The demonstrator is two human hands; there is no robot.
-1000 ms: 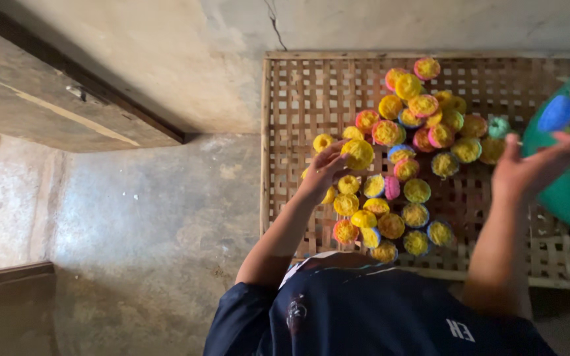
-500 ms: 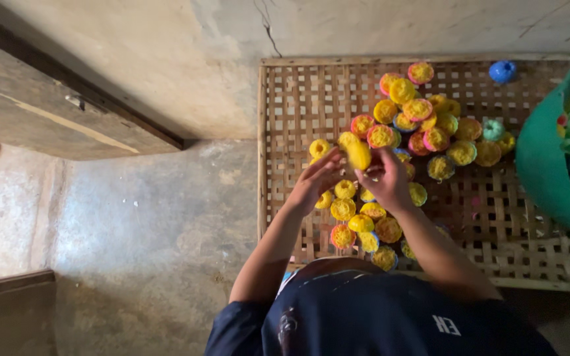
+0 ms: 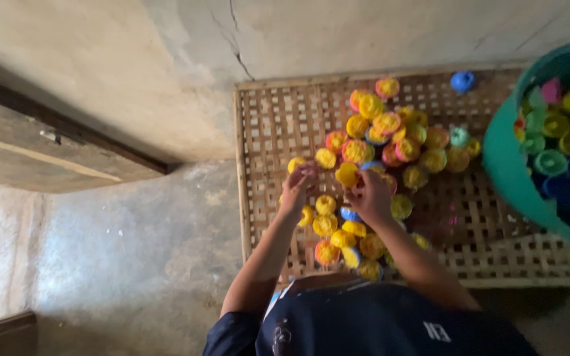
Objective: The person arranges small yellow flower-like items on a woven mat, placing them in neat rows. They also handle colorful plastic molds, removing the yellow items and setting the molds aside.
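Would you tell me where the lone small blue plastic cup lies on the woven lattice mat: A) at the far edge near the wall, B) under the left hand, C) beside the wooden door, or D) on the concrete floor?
A: the small blue plastic cup lies alone at the far edge of the woven lattice mat, apart from the yellow pile.

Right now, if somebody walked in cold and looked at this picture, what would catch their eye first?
First, the heap of small yellow, orange and pink plastic cups spread over the woven bamboo lattice mat, bright against the grey floor. Both hands meet over its near part: the left hand and the right hand at a yellow cup. At the right edge stands a big teal plastic tub of mixed coloured cups.
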